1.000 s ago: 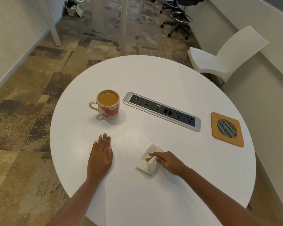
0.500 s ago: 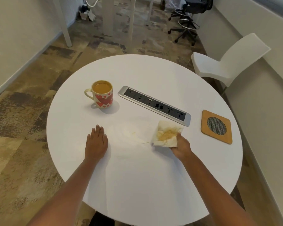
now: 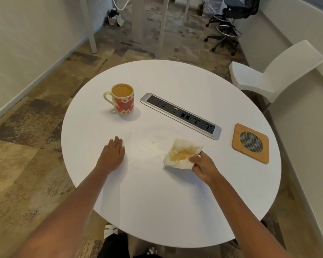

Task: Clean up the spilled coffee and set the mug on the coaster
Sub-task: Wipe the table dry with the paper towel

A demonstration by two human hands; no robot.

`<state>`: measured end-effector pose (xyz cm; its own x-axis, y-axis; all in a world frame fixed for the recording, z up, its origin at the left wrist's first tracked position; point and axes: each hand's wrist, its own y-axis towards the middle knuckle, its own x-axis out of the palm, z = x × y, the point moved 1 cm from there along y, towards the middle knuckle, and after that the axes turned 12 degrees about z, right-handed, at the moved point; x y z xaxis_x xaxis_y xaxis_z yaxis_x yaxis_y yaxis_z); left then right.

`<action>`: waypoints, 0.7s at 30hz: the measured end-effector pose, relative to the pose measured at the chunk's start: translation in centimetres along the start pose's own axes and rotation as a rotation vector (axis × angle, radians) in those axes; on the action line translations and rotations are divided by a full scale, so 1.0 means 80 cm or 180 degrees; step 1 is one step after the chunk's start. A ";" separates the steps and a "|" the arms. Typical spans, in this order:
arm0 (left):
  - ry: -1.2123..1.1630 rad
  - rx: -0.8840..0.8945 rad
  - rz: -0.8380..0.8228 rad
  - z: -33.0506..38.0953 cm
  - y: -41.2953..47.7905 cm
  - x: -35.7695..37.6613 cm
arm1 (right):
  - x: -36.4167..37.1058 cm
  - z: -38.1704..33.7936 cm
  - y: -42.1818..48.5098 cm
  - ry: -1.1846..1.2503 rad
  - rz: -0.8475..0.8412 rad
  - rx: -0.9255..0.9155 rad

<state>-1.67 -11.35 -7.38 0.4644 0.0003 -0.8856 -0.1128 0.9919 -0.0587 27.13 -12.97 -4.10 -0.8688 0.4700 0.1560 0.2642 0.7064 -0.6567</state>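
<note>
Left hand [image 3: 113, 154] lay flat on the white tabletop [image 3: 175, 202], palm down, its fingers [image 3: 117, 141] straight and close together, pointing away toward the mug [image 3: 123, 99] and holding nothing. Its forearm ran in from the lower left. Over on the other side, the right hand [image 3: 203, 167] sat at the near right corner of the paper towel [image 3: 181, 153], fingers [image 3: 194, 159] curled in and pinching that corner, with the arm stretched in from the lower right. The towel was opened out with a brown coffee stain across its middle; whether it lay flat or was lifted slightly could not be told. Between the two hands, faint yellowish coffee smears [image 3: 153, 143] marked the tabletop, just left of the towel. The mug, cream with red hearts and full of milky coffee, stood upright at the far left, handle to the left, well apart from the coaster [image 3: 250, 143]. That wooden square lay bare near the right edge, just past the end of the recessed socket strip [image 3: 181, 115].
</note>
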 end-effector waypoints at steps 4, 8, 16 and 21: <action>0.0012 0.0187 0.0100 -0.006 -0.003 0.004 | 0.017 0.007 0.002 0.0624 0.0580 -0.0226; 0.0154 0.0476 0.0321 -0.017 -0.008 0.009 | 0.038 0.021 0.005 0.0165 0.1453 -0.0941; 0.0279 0.0896 0.0185 -0.048 0.019 -0.002 | 0.018 0.063 -0.009 -0.3305 0.1106 -0.2903; 0.0198 0.1015 0.0115 -0.054 0.047 -0.007 | 0.022 0.065 -0.017 -0.4763 0.0978 -0.3610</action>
<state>-6.12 -8.17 -9.10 0.4094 0.0381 -0.9116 0.1572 0.9812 0.1116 23.03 -15.87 -6.77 -0.1799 0.2891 -0.9402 0.0299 0.9570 0.2885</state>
